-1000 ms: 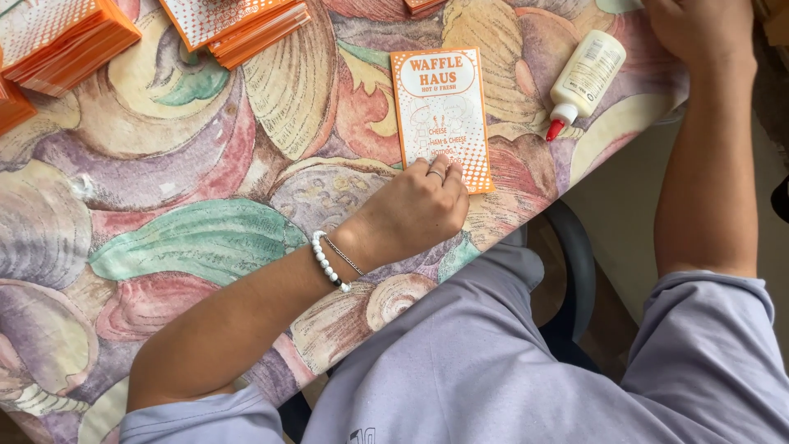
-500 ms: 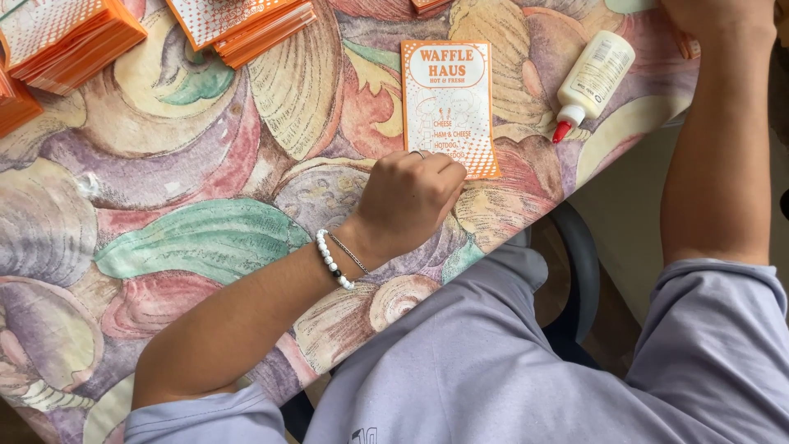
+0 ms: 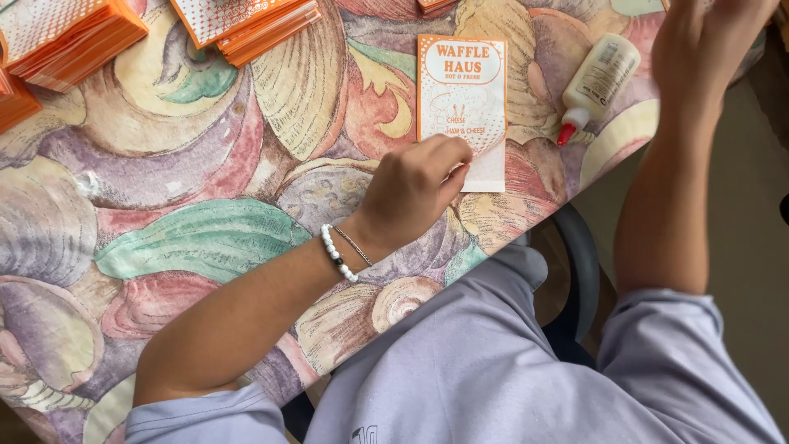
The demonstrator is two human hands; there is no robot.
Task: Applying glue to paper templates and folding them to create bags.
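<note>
- Paper bag [image 3: 462, 99], orange and white, lies flat on the shell-patterned tablecloth [image 3: 189, 214]; since half a second ago its lower flap shows white.
- Left hand [image 3: 415, 185] now pinches that bottom edge, fingers curled shut on it.
- Right hand [image 3: 707, 41], at two o'clock, is cut off by the frame; its grip cannot be told.
- Glue bottle [image 3: 598, 82] lies just right of the bag.
- Orange stacks [image 3: 246, 20] at eleven o'clock are cropped.

Table layout, seen from the head camera.
Paper bag [image 3: 462, 107] is laid flat on the table [image 3: 189, 205], its near end pressed by the left hand [image 3: 415, 185]. Glue bottle [image 3: 597, 82] is lain just right of it. Bag stacks [image 3: 156, 29] are set far left. Right hand [image 3: 711, 37] is raised beyond the bottle.
</note>
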